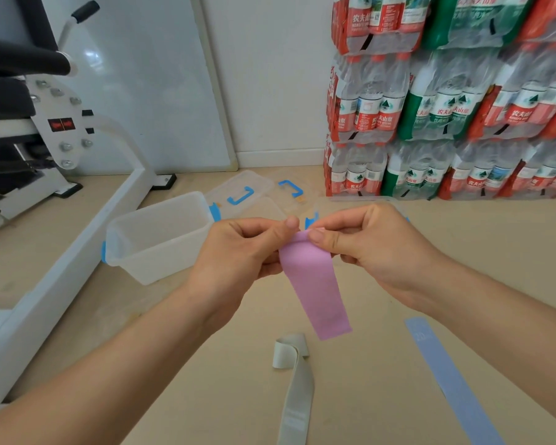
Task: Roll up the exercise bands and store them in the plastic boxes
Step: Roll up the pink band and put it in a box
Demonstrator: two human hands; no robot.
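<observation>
A grey band (pixel 294 396) and a blue band (pixel 446 374) lie flat on the floor, not yet rolled. Above them the left hand (pixel 238 252) and right hand (pixel 373 248) hold a pink band (pixel 315 284) in the air, their fingers (pixel 291 223) pinching its top end while the rest hangs free. The roll seems only just begun. Next the hands need to turn that end over tightly and wind down the length, then drop it into the open plastic box (pixel 164 255) to the left.
</observation>
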